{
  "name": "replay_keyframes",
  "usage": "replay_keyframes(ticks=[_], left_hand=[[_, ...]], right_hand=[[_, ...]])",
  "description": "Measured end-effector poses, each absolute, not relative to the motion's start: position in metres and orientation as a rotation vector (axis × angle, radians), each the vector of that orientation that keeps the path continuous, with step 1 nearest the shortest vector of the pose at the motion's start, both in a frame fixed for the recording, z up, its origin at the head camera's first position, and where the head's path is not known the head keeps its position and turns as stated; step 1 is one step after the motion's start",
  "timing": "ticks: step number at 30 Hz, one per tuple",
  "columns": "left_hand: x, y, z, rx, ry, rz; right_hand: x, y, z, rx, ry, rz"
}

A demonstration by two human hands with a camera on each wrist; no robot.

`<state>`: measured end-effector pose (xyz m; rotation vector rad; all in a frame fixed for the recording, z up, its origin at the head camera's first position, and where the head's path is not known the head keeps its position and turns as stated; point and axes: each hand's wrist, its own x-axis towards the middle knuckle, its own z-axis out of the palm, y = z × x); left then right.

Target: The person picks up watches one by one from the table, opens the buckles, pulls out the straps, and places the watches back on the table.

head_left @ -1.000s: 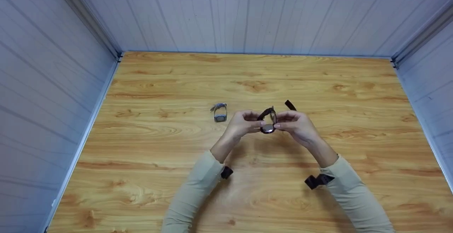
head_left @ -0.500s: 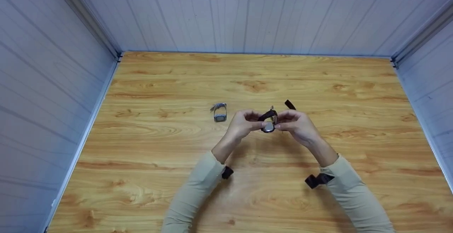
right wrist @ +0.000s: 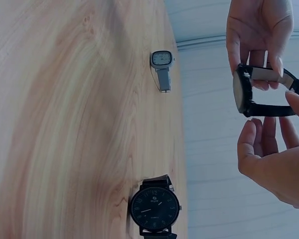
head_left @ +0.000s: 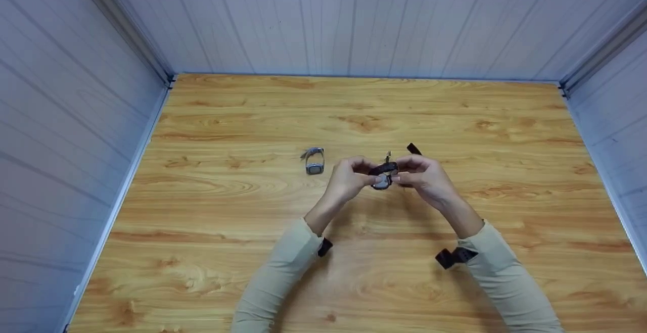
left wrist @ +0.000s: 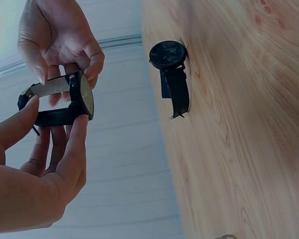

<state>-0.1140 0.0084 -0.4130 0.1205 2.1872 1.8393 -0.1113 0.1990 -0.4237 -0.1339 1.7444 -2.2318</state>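
Both hands hold a wristwatch with a black strap (head_left: 382, 182), its strap bent round into a loop. My left hand (head_left: 350, 174) pinches it from the left, thumb by the case. From the other side, my right hand (head_left: 422, 177) grips it with thumb and fingers. In the left wrist view the pale inner face of the strap (left wrist: 51, 87) shows, and the dial is seen edge-on. Behind the right hand lies a second watch, all black (right wrist: 155, 208), mostly hidden in the head view. A small grey watch (head_left: 314, 162) stands on the table left of my left hand.
The wood-grain table (head_left: 242, 252) is bounded by pale panel walls (head_left: 328, 25) at the back and both sides. A black wrist camera (head_left: 446, 258) is strapped to the right sleeve, another to the left.
The held watch has turned between the fingers, so its strap loop now sits lower and closer over the dial. My left forearm has shifted slightly right. The other watches stay put.
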Motion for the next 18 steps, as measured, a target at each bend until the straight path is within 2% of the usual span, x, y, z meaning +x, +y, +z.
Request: replay_keyframes(ticks=[18], left_hand=[[-0.1118,0.0055,-0.4106,0.25,2.272,1.76]], right_hand=[[-0.1091,0.1977,-0.419,-0.213,1.739,-2.263]])
